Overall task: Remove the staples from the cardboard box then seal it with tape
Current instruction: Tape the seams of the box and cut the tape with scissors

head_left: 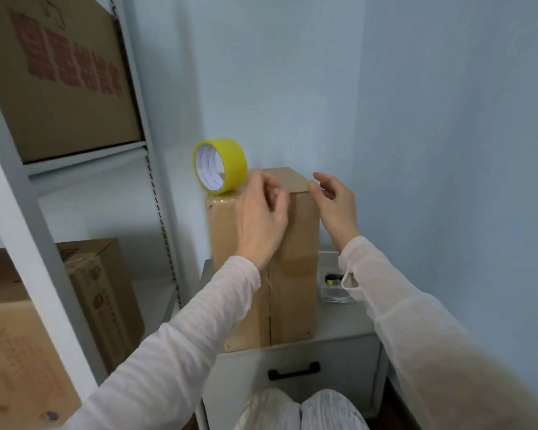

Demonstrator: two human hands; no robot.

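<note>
**A:** Cardboard box (295, 293) first. In the head view, the only 1 we have, it lies lengthwise on the grey drawer cabinet (348, 318) with its flap seam facing up. What worries you?

**B:** The yellow tape roll (230, 162). It stands on its edge at the far left corner of the box top, just beside the left hand (261, 218). A nudge from that hand, or a jolt to the box, could send it rolling off toward the shelf rack (84, 162).

**A:** And the 2 hands?

**B:** The left hand hovers over the seam, fingers bent and blurred. I cannot tell whether they pinch anything. The right hand (336, 206) is at the far right edge of the box, fingers loosely curled and apart, holding nothing I can see.

**A:** Anything on the seam itself?

**B:** The near stretch shows a dark gap, so I judge it is not sealed there. If tape goes down while the flaps stand apart, it may wrinkle or bridge the gap. Any staple too small to see here could tear it.

**A:** Other hazards?

**B:** The right sleeve hangs close over a clear container (333, 293) beside the box, and a sweep of that arm could knock it.
</note>
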